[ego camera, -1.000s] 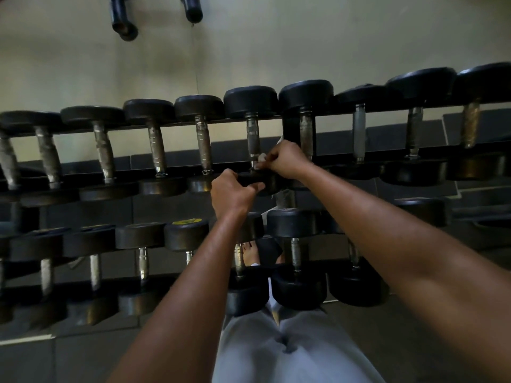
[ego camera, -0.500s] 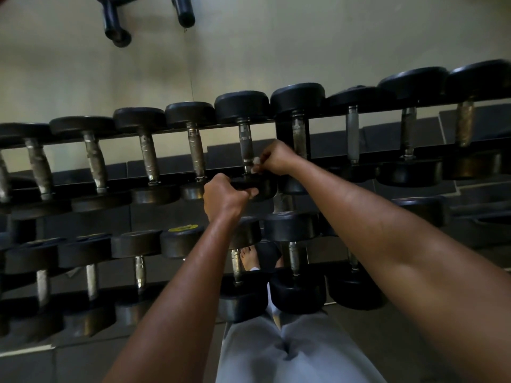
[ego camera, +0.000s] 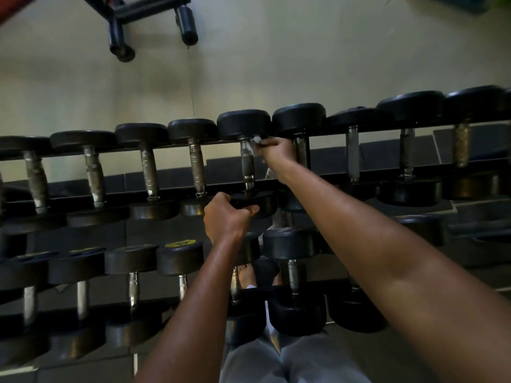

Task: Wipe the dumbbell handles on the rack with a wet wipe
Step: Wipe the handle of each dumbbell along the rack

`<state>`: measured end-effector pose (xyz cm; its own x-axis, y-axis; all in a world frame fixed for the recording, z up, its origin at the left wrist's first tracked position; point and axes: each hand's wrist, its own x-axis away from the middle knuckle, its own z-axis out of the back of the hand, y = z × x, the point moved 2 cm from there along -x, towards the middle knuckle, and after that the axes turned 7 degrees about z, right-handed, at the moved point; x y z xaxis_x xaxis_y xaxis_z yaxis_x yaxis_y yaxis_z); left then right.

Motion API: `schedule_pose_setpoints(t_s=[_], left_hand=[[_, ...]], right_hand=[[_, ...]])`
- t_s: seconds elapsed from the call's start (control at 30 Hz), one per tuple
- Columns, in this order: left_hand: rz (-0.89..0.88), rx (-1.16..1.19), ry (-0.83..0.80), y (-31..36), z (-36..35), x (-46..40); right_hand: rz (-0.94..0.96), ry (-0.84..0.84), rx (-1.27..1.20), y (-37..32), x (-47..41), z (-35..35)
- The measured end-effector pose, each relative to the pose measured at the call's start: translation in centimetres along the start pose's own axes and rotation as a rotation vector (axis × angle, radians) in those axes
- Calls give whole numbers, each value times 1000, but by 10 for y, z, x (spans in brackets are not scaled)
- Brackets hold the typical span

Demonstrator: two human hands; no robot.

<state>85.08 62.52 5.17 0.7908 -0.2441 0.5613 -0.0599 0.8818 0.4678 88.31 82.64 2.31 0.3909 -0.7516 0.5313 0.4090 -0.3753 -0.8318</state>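
A two-tier rack (ego camera: 177,190) carries a row of black dumbbells with worn metal handles. My right hand (ego camera: 276,154) holds a white wet wipe (ego camera: 255,142) against the far end of one dumbbell handle (ego camera: 247,164) in the middle of the upper row. My left hand (ego camera: 225,217) grips the near black head (ego camera: 258,204) of that same dumbbell, thumb hooked under its edge. Most of the wipe is hidden under my fingers.
Several dumbbells (ego camera: 146,167) lie on either side on the upper tier, and several more (ego camera: 179,261) on the lower tier. A black bench frame (ego camera: 154,17) stands on the pale floor beyond the rack. My grey trousers (ego camera: 290,360) and a foot show below.
My right hand has slid the wipe from the near end of the handle up to its far end. My left hand keeps its hold on the near head. The camera has tilted slightly.
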Motion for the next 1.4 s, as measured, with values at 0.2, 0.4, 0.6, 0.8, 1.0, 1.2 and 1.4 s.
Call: schedule_pose_setpoints(t_s=[0.2, 0.4, 0.6, 0.8, 1.0, 1.2, 1.4], left_hand=[[89, 65, -33, -8, 7, -5], [123, 135, -59, -11, 7, -6], [111, 202, -79, -16, 7, 1], [104, 235, -56, -20, 7, 3], [88, 242, -54, -22, 6, 2], [64, 209, -51, -21, 6, 1], [23, 172, -46, -19, 5, 2]], right_hand=[[889, 77, 837, -18, 18, -4], [1222, -137, 1566, -34, 9, -24], [1105, -298, 1749, -57, 16, -36], [1082, -573, 1728, -56, 23, -36], [947, -715, 1673, -46, 32, -34], [845, -762, 1627, -26, 45, -35], [674, -637, 1317, -14, 50, -17]])
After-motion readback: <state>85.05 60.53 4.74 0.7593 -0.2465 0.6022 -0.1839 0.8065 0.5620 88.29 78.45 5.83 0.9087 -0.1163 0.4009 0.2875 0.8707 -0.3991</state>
